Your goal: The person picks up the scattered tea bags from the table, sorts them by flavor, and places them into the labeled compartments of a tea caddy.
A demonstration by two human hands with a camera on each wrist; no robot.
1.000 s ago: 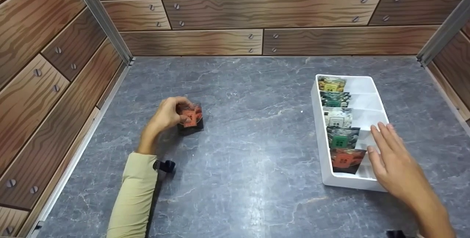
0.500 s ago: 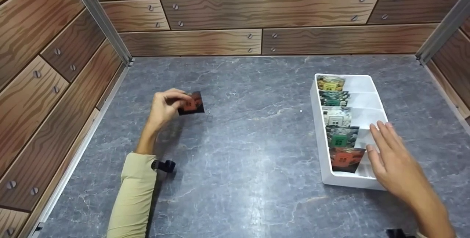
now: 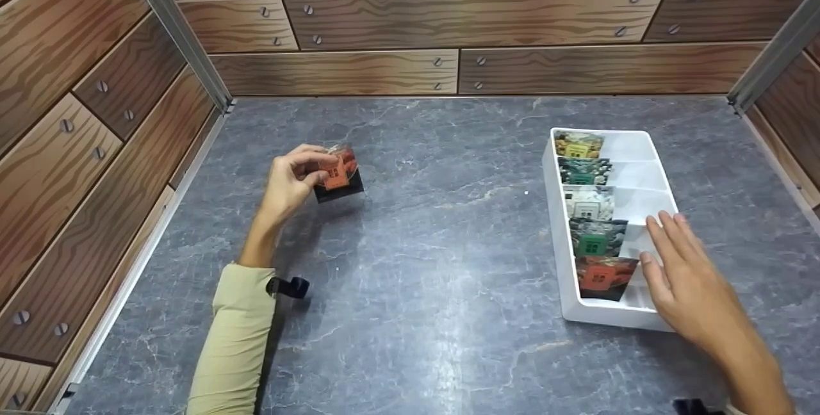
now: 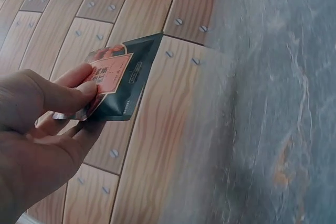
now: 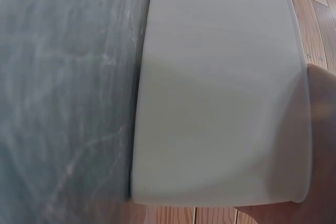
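Note:
Between thumb and fingers, my left hand [image 3: 291,181] pinches a flat square sachet [image 3: 341,187], black with an orange-red label. In the left wrist view the sachet [image 4: 118,85] is tilted, its dark end pointing away from the hand [image 4: 50,119]. My right hand [image 3: 695,287] lies with straight fingers over the right rim of a white divided box [image 3: 621,319]. Standing in a row along the box's left side are several sachets, among them a red-labelled one [image 3: 605,279] at the near end and a green-labelled one [image 3: 597,239]. From the right wrist, the box's plain side wall [image 5: 220,98] fills the view.
Farther up the box are a white sachet [image 3: 588,203], a teal one [image 3: 584,171] and a yellow one [image 3: 578,145]. Wood-patterned panels [image 3: 371,18] enclose the grey marbled table [image 3: 435,242] at the back and sides.
My left hand has raised the sachet off the table and moved it slightly away from me, turning its printed face into view. The right hand and the box stay in place.

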